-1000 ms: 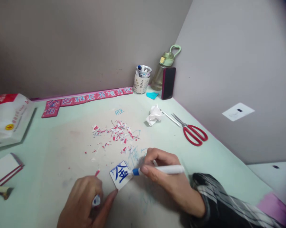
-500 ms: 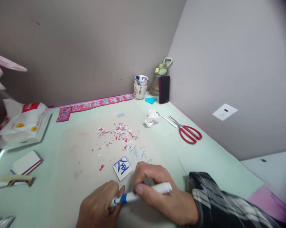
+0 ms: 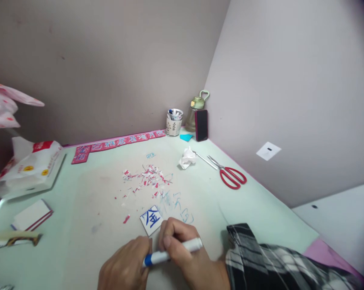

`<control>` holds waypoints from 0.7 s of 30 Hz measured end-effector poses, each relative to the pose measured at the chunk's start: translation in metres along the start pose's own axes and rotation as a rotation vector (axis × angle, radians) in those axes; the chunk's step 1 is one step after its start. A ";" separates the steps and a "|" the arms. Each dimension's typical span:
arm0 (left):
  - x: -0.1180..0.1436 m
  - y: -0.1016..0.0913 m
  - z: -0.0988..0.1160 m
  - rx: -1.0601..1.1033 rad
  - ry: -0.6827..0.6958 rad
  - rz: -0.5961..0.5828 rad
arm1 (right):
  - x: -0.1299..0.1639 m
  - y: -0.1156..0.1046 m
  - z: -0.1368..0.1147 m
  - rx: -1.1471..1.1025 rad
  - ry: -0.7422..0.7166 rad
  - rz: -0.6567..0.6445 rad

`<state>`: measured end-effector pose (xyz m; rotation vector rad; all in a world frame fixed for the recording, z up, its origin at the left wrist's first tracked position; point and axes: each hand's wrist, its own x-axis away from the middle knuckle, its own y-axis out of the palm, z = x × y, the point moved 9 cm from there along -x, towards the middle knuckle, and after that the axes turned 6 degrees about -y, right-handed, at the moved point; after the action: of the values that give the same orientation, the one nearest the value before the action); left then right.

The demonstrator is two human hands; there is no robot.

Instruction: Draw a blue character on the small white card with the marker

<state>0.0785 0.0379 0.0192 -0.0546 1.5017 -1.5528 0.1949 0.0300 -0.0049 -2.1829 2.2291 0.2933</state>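
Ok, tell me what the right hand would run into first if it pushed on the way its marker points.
The right hand holds the marker pointing left, tip at the left hand. It would meet that hand first; they already look in contact.

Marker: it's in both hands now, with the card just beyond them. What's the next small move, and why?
Probably press the cap fully home, then set the marker down. The left hand closes over its blue end, where the tip is hidden, and the right hand grips the white barrel. The card already carries a finished-looking blue character and lies untouched on the table.
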 end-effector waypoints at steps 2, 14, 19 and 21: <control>-0.002 -0.002 -0.003 -0.036 -0.029 0.010 | 0.002 -0.003 0.004 -0.022 0.017 0.092; 0.011 -0.004 -0.074 0.103 -0.656 -0.101 | -0.103 -0.100 -0.085 0.336 -0.255 0.347; 0.019 0.006 -0.082 0.259 -0.721 -0.103 | -0.196 -0.160 -0.135 0.498 -0.421 0.538; 0.020 0.011 -0.081 0.298 -0.733 -0.102 | -0.230 -0.171 -0.149 0.589 -0.460 0.591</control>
<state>0.0246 0.0887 -0.0202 -0.4793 0.6966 -1.5803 0.3899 0.2350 0.1507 -1.0315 2.2371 0.0963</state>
